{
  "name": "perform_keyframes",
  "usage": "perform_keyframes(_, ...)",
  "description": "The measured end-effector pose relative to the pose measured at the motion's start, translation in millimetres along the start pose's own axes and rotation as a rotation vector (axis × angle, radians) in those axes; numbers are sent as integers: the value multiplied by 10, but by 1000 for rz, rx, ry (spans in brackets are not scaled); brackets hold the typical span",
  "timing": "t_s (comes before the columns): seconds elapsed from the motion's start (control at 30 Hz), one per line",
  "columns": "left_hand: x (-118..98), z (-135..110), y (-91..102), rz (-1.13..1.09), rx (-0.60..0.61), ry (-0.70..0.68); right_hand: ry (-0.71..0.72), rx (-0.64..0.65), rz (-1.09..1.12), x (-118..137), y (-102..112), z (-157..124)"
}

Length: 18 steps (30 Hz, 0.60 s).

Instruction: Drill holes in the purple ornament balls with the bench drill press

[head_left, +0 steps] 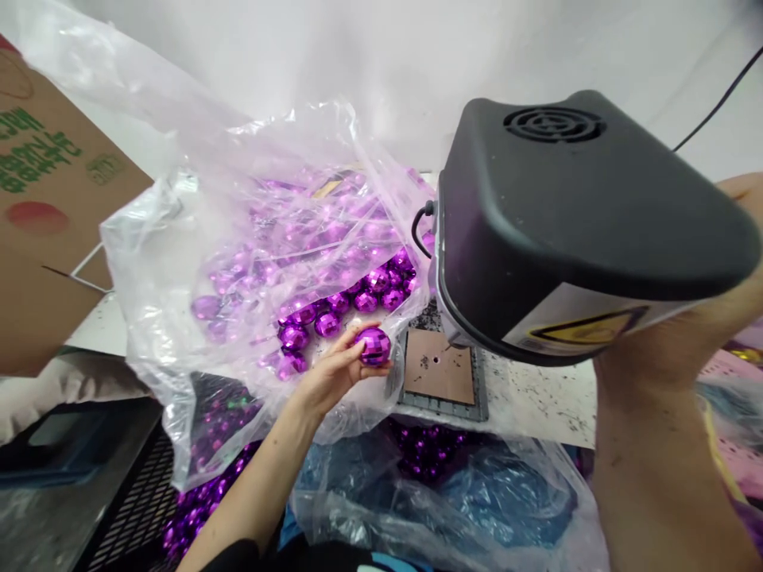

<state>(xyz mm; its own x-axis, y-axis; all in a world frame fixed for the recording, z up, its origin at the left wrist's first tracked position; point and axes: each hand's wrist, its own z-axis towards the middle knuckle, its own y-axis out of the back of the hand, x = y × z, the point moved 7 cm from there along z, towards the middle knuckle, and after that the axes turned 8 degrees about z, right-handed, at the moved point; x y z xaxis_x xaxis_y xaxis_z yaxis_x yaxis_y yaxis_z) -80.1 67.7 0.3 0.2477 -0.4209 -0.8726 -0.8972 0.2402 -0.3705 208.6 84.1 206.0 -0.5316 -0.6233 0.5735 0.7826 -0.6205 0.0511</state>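
My left hand [335, 372] is closed around a shiny purple mirror-faceted ball [373, 346], thumb on its near side. The ball is at the mouth of a clear plastic bag [149, 262], where several like purple balls [327, 323] lie. Right of the ball is a flat brown square plate [438, 367] with a small hole, set on a grey base. Above the plate hangs a black machine head [572, 214] with a round vent and a yellow warning label. My right hand [745, 191] is beside and behind this machine head, which hides its fingers.
A brown cardboard box [53, 214] stands at the left. Below the table edge, a blue-lined plastic bag [506, 492] holds more purple balls. A black mesh crate [128, 500] is at lower left. Dark specks lie on the white tabletop [548, 397]. A black cable [721, 103] runs upper right.
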Motion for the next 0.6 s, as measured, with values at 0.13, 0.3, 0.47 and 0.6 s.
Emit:
perform_keyframes(0.13, 199, 72, -145, -51, 6, 35, -33, -27, -47, 10, 16, 8)
perform_keyframes(0.3, 196, 166, -329, 167, -1, -82, -15, -24, -36, 40, 7, 12)
perform_keyframes(0.47, 171, 274, -528, 445, 19, -231, -4, -17, -32, 70, -9, 13)
perform_keyframes(0.6, 216, 338, -575, 692, -95, -346, 20, -33, -53, 90, 0, 6)
